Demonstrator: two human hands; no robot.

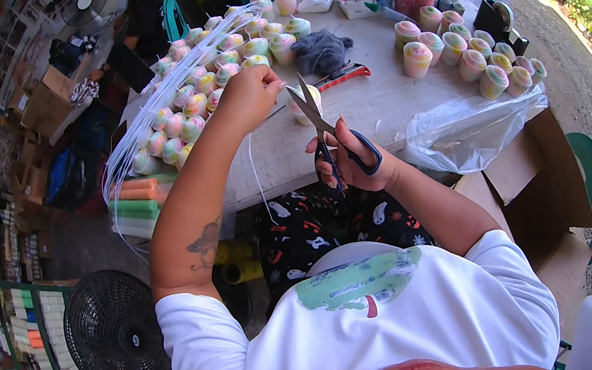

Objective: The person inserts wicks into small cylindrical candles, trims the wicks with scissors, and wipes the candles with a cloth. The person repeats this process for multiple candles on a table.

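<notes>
In front of one candle [296, 113], scissors [323, 126]; behind, a grey cloth [323, 53].

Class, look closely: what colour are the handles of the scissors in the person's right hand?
The scissor handles are dark blue, seen best in the head view.

A person in a white T-shirt [354, 354] is working at a pale table [385, 105]. The left hand [254, 99] is pinching a thin white cord [253, 159], which is hanging down past the table's edge. The right hand [354, 160] is gripping metal scissors [321, 126] with dark blue handles [374, 162]; the two blades [309, 108] are standing apart and pointing upward, near the left fingertips [275, 84]. Partly behind the blades, one pastel cup-shaped piece [297, 113] is standing. Many similar pastel pieces [193, 129] are standing at both sides, and long white strands [145, 114] are passing over the left group. A crumpled grey cloth [322, 54] is lying near a red knife [346, 79].
</notes>
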